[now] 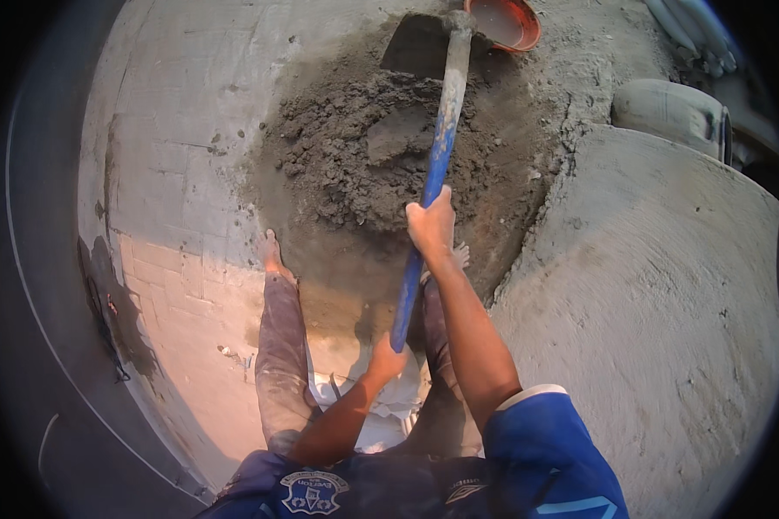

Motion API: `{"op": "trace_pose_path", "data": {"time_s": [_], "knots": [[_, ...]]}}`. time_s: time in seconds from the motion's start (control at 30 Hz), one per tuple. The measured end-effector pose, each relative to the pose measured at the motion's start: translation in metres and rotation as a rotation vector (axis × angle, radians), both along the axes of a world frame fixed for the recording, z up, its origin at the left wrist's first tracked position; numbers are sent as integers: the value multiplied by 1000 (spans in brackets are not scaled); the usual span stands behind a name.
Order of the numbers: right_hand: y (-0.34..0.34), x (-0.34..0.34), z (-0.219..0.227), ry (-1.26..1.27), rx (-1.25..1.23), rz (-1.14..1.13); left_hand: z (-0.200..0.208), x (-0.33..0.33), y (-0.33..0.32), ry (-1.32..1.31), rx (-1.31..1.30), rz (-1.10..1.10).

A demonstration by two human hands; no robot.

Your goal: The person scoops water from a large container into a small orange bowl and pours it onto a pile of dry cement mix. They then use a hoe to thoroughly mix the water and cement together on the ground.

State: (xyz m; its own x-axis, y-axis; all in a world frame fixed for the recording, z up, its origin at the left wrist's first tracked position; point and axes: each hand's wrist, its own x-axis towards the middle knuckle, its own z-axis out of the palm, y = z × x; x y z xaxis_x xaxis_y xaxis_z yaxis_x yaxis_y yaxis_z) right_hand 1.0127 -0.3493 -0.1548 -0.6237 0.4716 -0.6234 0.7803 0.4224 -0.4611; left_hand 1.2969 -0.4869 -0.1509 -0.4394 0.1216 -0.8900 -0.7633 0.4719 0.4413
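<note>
Both my hands grip the long handle of a hoe [442,138], painted blue on its near part and worn to bare grey toward the head. My left hand [387,357] is closed round the near end of the handle, low between my legs. Farther up the shaft, my right hand [433,223] is wrapped round the blue part. The wide dark blade [414,48] hangs at the far edge of a heap of wet grey mortar [355,147]. How deep its edge sits in the mix I cannot tell.
An orange tub [528,26] of cloudy liquid stands just beyond the blade. A pale barrel [671,114] lies at the far right, beside a smooth cement slab [658,285]. My bare feet [271,251] stand at the heap's near edge. Brick paving [169,268] runs along the left.
</note>
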Motion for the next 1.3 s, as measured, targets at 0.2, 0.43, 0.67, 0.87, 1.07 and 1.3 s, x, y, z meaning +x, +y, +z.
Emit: {"op": "trace_pose_path", "data": {"time_s": [0.2,0.43,0.67,0.87,1.07,1.3], "knots": [[69,-214,-106,-4,143,127,-43,-209,98,223,-1,191],[55,-175,-109,-55,170,176,30,-172,78,-59,141,322],[-14,-27,-44,-223,4,113,99,-60,-7,-176,53,199],[-35,147,46,-209,-33,-58,133,116,-74,-205,86,-104],[-35,151,62,-62,-75,-49,57,118,-44,-164,14,-84],[39,-16,-63,185,60,-70,-95,-29,39,30,-72,0]]}}
